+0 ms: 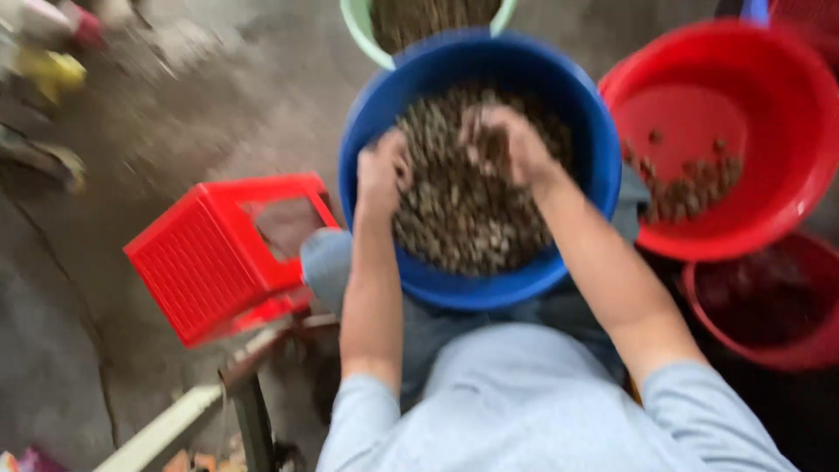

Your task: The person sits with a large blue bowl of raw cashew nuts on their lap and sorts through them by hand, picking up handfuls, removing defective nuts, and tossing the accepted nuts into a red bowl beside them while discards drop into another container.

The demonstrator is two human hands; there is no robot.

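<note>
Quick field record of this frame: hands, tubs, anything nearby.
left hand: curled in the brown bits, near blue tub's left wall
right hand: on the brown bits, fingers bent; grasp blurred
blue tub: on the lap, nearly full
red tub: right of blue tub, few brown bits at bottom
red crate: on the floor, left, tilted
green tub: behind blue tub, partly cut off
</note>
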